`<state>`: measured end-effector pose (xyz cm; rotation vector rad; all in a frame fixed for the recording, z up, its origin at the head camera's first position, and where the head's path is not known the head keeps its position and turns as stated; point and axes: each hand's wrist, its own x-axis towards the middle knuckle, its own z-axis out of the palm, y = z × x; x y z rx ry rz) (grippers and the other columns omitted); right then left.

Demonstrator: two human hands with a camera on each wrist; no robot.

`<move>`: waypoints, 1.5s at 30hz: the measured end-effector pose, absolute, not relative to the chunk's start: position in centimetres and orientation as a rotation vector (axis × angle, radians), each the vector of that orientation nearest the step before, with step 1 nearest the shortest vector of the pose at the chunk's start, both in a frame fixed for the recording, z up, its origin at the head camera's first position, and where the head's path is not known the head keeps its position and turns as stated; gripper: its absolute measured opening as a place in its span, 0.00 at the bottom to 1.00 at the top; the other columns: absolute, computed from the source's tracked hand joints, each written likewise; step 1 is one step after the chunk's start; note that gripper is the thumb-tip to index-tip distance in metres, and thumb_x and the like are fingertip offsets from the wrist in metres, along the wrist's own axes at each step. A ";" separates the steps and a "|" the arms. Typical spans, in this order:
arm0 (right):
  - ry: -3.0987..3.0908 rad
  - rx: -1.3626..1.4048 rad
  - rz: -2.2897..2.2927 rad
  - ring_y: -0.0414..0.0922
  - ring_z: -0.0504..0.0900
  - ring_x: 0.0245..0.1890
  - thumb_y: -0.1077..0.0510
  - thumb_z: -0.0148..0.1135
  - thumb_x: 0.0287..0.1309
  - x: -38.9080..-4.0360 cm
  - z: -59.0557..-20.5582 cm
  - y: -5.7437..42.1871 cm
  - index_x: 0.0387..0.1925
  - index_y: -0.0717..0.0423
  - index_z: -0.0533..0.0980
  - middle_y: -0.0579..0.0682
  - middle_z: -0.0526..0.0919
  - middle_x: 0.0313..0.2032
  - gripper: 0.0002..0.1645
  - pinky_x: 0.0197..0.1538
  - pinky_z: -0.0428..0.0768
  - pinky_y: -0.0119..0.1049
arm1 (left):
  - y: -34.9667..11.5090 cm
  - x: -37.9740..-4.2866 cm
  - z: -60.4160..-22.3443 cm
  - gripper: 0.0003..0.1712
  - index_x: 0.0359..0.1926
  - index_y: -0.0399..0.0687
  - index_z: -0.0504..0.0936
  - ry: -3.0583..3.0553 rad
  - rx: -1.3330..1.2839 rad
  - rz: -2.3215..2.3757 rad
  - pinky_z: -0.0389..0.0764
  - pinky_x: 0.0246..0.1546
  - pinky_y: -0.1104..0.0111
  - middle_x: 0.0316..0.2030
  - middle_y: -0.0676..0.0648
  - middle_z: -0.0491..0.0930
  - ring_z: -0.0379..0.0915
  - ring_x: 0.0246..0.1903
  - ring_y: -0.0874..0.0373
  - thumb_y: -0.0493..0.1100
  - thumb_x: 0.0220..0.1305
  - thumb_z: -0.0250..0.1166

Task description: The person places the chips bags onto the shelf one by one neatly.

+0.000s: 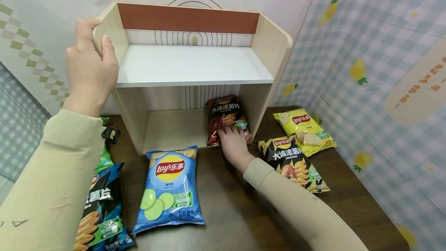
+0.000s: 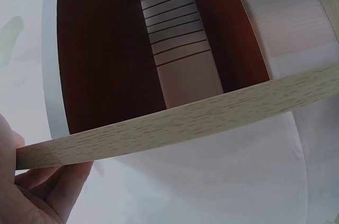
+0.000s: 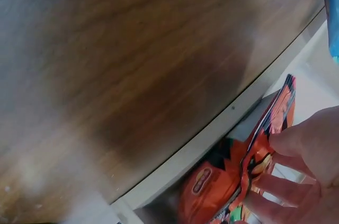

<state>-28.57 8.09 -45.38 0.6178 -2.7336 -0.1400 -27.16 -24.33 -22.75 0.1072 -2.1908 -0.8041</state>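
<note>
A pale wooden two-tier shelf (image 1: 195,65) stands on the dark table against the back wall. My left hand (image 1: 92,63) grips the upper edge of its left side panel, thumb inside; the left wrist view shows the panel edge (image 2: 159,123) between thumb and fingers. A red-and-black Lay's chip bag (image 1: 224,115) leans upright at the right end of the lower compartment. My right hand (image 1: 234,146) touches the bag's lower front. In the right wrist view, the fingers (image 3: 280,187) reach across the red bag (image 3: 209,184) beside its seam, partly covering it.
A blue Lay's bag (image 1: 170,189) lies before the shelf. Left of it are a black-and-blue bag (image 1: 104,212) and a partly hidden green bag (image 1: 105,160). To the right, a black bag (image 1: 294,164) overlaps a yellow bag (image 1: 306,131). A small black object (image 1: 110,135) sits near the shelf's left foot.
</note>
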 end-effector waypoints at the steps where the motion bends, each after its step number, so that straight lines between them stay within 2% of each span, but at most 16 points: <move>1: -2.752 0.617 -0.134 0.53 0.73 0.55 0.61 0.49 0.70 -28.6 -45.3 8.2 0.54 0.48 0.77 0.52 0.78 0.53 0.16 0.53 0.71 0.53 | -24.3 -27.2 -22.7 0.25 0.66 0.55 0.63 -2.188 0.105 -0.801 0.75 0.39 0.45 0.53 0.36 0.78 0.77 0.48 0.38 0.54 0.71 0.42; 9: -2.816 0.633 -0.104 0.54 0.72 0.57 0.58 0.53 0.69 -28.7 -45.3 8.7 0.58 0.49 0.74 0.53 0.75 0.55 0.18 0.53 0.73 0.53 | -24.2 -27.2 -22.7 0.26 0.66 0.56 0.62 -2.194 0.109 -0.809 0.74 0.39 0.46 0.53 0.36 0.78 0.77 0.48 0.39 0.55 0.71 0.42; 14: -2.817 0.641 0.077 0.56 0.75 0.53 0.54 0.58 0.65 -27.6 -44.6 9.4 0.60 0.53 0.73 0.56 0.76 0.55 0.23 0.51 0.75 0.53 | -24.3 -27.2 -22.7 0.26 0.67 0.59 0.61 -2.222 0.119 -0.826 0.77 0.42 0.44 0.55 0.36 0.76 0.76 0.50 0.39 0.55 0.71 0.41; 21: -2.895 0.580 0.621 0.54 0.76 0.55 0.47 0.60 0.64 -25.2 -43.7 11.0 0.65 0.56 0.68 0.57 0.76 0.58 0.32 0.54 0.75 0.50 | -24.3 -27.3 -22.7 0.25 0.66 0.61 0.62 -2.212 0.128 -0.824 0.76 0.42 0.44 0.54 0.36 0.77 0.77 0.50 0.40 0.55 0.71 0.41; 27: -3.026 0.376 1.284 0.47 0.79 0.48 0.37 0.59 0.61 -22.5 -43.8 10.4 0.67 0.54 0.64 0.52 0.79 0.53 0.41 0.49 0.78 0.45 | -24.4 -27.3 -22.7 0.25 0.66 0.60 0.63 -2.190 0.120 -0.824 0.74 0.43 0.43 0.54 0.35 0.78 0.76 0.50 0.37 0.55 0.70 0.42; 31: -3.081 0.295 1.579 0.46 0.81 0.43 0.32 0.60 0.58 -20.1 -44.2 9.0 0.68 0.55 0.62 0.53 0.79 0.51 0.46 0.45 0.79 0.44 | -24.3 -27.3 -22.7 0.25 0.65 0.61 0.63 -2.187 0.125 -0.825 0.74 0.43 0.44 0.53 0.35 0.78 0.76 0.50 0.37 0.55 0.70 0.42; 37: -3.083 0.185 2.028 0.49 0.82 0.37 0.33 0.62 0.56 -17.4 -44.7 7.0 0.69 0.58 0.58 0.55 0.77 0.46 0.50 0.37 0.82 0.44 | -24.3 -27.2 -22.6 0.26 0.67 0.62 0.61 -2.222 0.138 -0.838 0.75 0.42 0.44 0.55 0.35 0.77 0.75 0.51 0.38 0.56 0.70 0.41; 42: -3.083 0.095 2.239 0.49 0.82 0.36 0.33 0.64 0.54 -15.8 -44.5 5.4 0.71 0.58 0.52 0.55 0.76 0.44 0.56 0.36 0.83 0.45 | -24.3 -27.1 -22.6 0.26 0.67 0.62 0.61 -2.225 0.136 -0.841 0.74 0.43 0.43 0.55 0.35 0.77 0.75 0.51 0.38 0.56 0.70 0.41; 45: -3.102 0.101 2.194 0.49 0.80 0.40 0.33 0.66 0.52 -15.0 -44.5 4.4 0.73 0.57 0.48 0.56 0.75 0.47 0.60 0.40 0.82 0.48 | -24.3 -27.1 -22.5 0.26 0.67 0.61 0.61 -2.215 0.132 -0.834 0.74 0.44 0.43 0.55 0.36 0.77 0.75 0.51 0.38 0.56 0.70 0.41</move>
